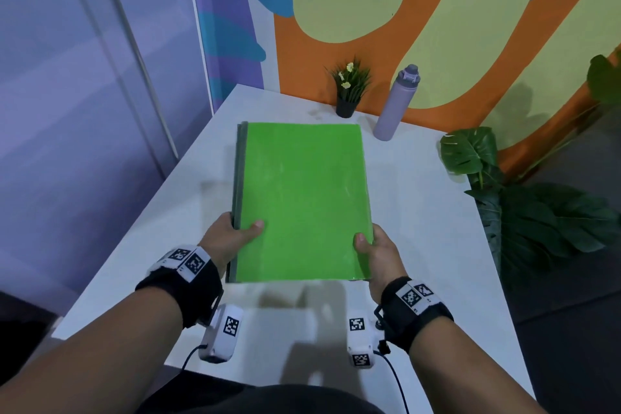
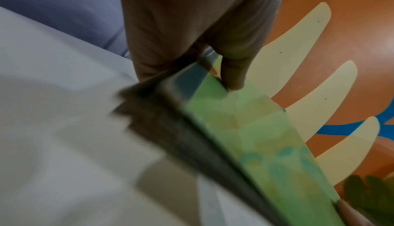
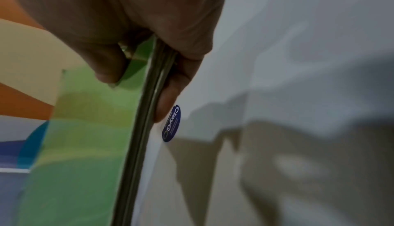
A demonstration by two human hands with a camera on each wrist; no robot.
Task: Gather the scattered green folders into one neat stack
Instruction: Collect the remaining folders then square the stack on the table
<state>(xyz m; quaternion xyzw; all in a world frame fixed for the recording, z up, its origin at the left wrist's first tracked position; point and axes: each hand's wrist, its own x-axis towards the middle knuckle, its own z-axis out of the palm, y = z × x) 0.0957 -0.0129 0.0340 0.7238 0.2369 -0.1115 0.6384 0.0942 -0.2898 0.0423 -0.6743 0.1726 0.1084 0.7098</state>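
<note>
Nearest in, both hands are on the stack of green folders (image 1: 302, 198), lifted just above the white table (image 1: 420, 212). The left hand (image 1: 228, 239) pinches the near left corner at the grey spine, thumb on top, fingers beneath. The right hand (image 1: 376, 252) pinches the near right edge the same way. From the right wrist, several thin edges show between thumb and fingers (image 3: 168, 98), so these glossy covers could slide and fan out if either pinch loosens. All the hold is at the near end, so I'd expect the far end to droop or skew on landing. Farther back, the purple bottle (image 1: 396, 104) and small potted plant (image 1: 349, 91) stand close behind the far edge; push forward too far and the bottle could tip.
</note>
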